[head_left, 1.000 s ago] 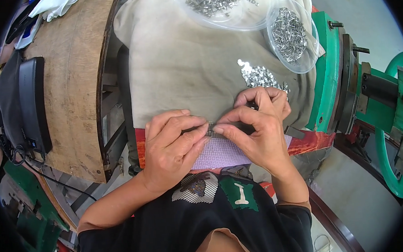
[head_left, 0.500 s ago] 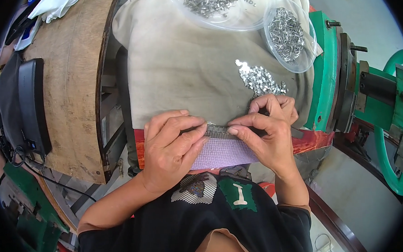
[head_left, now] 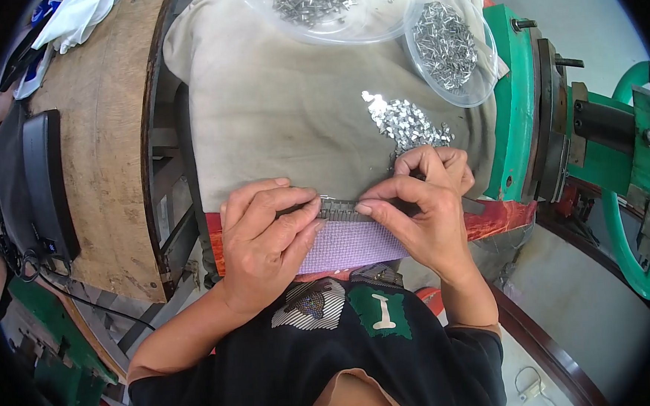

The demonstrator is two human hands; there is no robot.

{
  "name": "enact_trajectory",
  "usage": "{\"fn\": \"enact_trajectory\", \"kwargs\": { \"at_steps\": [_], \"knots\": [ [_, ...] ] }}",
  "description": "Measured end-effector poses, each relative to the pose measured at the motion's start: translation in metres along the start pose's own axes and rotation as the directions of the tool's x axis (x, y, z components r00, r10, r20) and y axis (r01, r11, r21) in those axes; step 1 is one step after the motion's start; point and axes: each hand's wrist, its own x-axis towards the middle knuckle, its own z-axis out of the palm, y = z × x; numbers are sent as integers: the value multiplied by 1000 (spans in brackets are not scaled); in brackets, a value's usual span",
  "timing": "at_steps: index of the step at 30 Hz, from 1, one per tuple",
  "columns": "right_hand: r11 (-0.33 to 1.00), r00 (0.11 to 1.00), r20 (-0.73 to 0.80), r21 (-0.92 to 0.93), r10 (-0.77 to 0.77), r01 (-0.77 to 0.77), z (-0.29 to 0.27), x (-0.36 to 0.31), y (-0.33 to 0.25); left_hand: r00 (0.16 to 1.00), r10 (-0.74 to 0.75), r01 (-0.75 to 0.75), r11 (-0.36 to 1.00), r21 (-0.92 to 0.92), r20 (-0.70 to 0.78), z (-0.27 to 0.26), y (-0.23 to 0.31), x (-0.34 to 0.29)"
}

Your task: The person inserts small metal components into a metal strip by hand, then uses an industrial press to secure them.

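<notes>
A dark slotted metal strip [head_left: 338,211] lies between my hands at the near edge of the cloth-covered surface. The fingertips of my left hand [head_left: 261,237] pinch its left end. At its other end, the thumb and forefinger of my right hand [head_left: 426,208] are closed on the strip; whether they also hold a small piece is too small to tell. A purple woven cloth [head_left: 351,246] spreads just below the strip. Beyond my right hand lies a loose pile of small shiny metal pieces [head_left: 407,122].
Two clear plastic bowls, one at the far middle [head_left: 385,24] and one at the far right [head_left: 485,63], hold many small metal pieces. Green machinery [head_left: 516,102] borders the right side. On the left stands a wooden table [head_left: 110,156] with a black box-shaped device [head_left: 50,182].
The whole view has shifted slightly, so the bowls and pile appear farther left and higher. Both hands keep nearly the same grip on the strip.
</notes>
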Motion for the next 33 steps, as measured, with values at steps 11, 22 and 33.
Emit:
{"fn": "enact_trajectory", "kwargs": {
  "at_steps": [11, 22, 33],
  "knots": [
    [1000, 1000, -28, -21, 13, -14, -6, -6, 5, 1000, 15, -15, 1000, 13, 4, -1, 2, 1],
    [998, 998, -38, -4, 58, -58, -10, -11, 9, 1000, 24, -25, 999, 23, 16, -1, 1, 2],
    [998, 997, -36, 7, 66, -66, -13, -14, 14, 1000, 19, -20, 999, 32, 21, -2, 1, 2]
  ]
}}
